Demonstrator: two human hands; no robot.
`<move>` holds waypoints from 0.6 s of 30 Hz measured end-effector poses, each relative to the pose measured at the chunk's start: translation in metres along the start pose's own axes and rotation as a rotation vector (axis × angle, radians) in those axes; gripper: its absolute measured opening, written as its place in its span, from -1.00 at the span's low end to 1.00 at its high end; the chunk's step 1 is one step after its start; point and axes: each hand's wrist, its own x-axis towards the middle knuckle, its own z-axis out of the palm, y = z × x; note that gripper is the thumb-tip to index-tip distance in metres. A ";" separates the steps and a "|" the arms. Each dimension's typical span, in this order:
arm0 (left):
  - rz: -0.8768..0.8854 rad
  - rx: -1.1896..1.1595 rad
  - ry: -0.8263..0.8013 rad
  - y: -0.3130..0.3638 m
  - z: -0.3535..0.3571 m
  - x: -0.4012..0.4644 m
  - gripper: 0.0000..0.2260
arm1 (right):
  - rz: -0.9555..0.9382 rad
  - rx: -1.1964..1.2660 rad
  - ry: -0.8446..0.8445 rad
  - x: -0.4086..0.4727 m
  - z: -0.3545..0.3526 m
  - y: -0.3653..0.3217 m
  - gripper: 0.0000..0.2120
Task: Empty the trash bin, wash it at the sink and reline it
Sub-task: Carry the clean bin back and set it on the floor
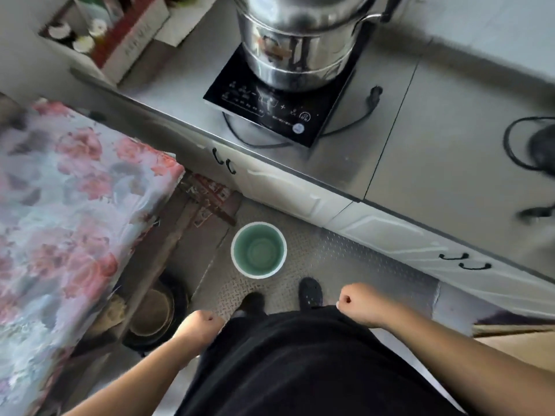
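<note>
Nearest the camera, a black garment covers the person's front, and both bare forearms reach forward from the lower edge. The left hand (199,325) and the right hand (356,300) are each curled into a fist, fingers closed on nothing. Past them two dark shoes (310,292) stand on a grey diamond-patterned floor mat (303,250). Just ahead of the shoes the round trash bin with a white rim and green inside (259,250) stands upright on the mat, with no liner visible in it, close to the white cabinet doors with black handles (300,190). To the left, a pink-and-grey floral cloth (66,199) drapes a raised surface; below its edge sits a dark round pan (154,315), partly hidden. Above the cabinets runs a grey metal worktop (396,145) bearing a black induction hob (279,97) with a large stainless steel pot (300,40) on it, the pot's top cut off by the frame. A black cable (354,121) loops beside the hob. At far left an open cardboard box (108,40) holds blurred items; at the right edge a dark object with a cord is too smeared to make out.
</note>
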 end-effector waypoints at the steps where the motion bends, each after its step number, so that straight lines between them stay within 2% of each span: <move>1: 0.019 0.049 -0.016 -0.003 -0.006 0.002 -0.67 | 0.032 0.075 0.038 -0.005 0.008 -0.003 -0.61; 4: 0.100 0.240 -0.081 -0.008 -0.029 0.011 -0.69 | 0.153 0.254 0.130 -0.022 0.039 -0.011 -0.67; 7: 0.105 0.270 -0.072 -0.016 -0.054 0.029 -0.72 | 0.221 0.383 0.166 -0.042 0.083 -0.016 -0.75; 9: 0.097 0.261 -0.085 -0.014 -0.074 0.036 -0.73 | 0.266 0.485 0.208 -0.056 0.115 -0.018 -0.72; 11: 0.098 0.395 -0.088 -0.010 -0.091 0.046 -0.87 | 0.328 0.610 0.254 -0.070 0.148 -0.018 -0.66; 14: 0.219 0.748 -0.105 0.003 -0.098 0.052 -0.62 | 0.426 0.815 0.297 -0.098 0.196 -0.018 -0.63; 16: 0.218 0.616 -0.047 0.023 -0.087 0.044 -0.83 | 0.517 0.937 0.342 -0.120 0.230 -0.020 -0.70; 17: 0.246 0.581 -0.028 0.031 -0.079 0.041 -0.86 | 0.563 1.005 0.357 -0.130 0.247 -0.021 -0.74; 18: 0.276 0.669 -0.059 0.040 -0.068 0.037 -0.80 | 0.604 1.076 0.373 -0.140 0.264 -0.022 -0.76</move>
